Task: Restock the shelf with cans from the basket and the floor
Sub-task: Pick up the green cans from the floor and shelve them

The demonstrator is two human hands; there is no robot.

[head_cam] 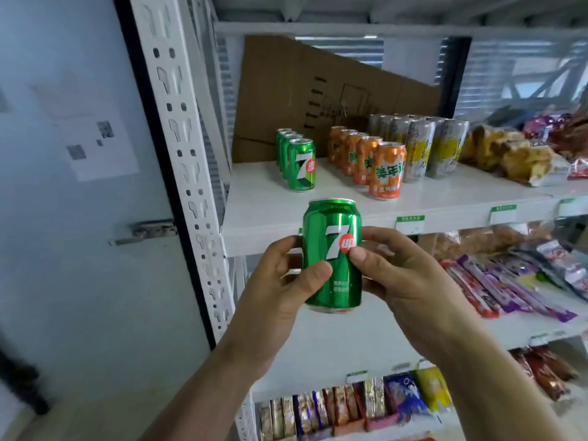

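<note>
Rear green cans [285,144] hidden behind front one; price tags [410,224] unreadable; snack packets [569,148] blurred

Green can [332,256] — white 7, red dot; orange cans [386,170]; silver-yellow cans [445,148] — white shelf [286,214].

Held can [332,254] upright, in front of and just below the edge of the top shelf [318,214]. Left hand [276,281] on its left side, right hand [410,281] on its right; both touching it.

On the top shelf, left to right: a single-file row of 7up cans [300,163] running front to back; a row of orange-soda cans [386,170], apart from the first; taller cans [420,148] just beside those; bagged bread [515,157] at right. Cardboard sheet [318,90] stands tilted behind the cans.

Shelf below: snack packets [509,288] at right. Lowest shelf: boxed packs [334,409] in a row.

Upright post [187,148] at the shelves' left; wall [63,218] further left.
</note>
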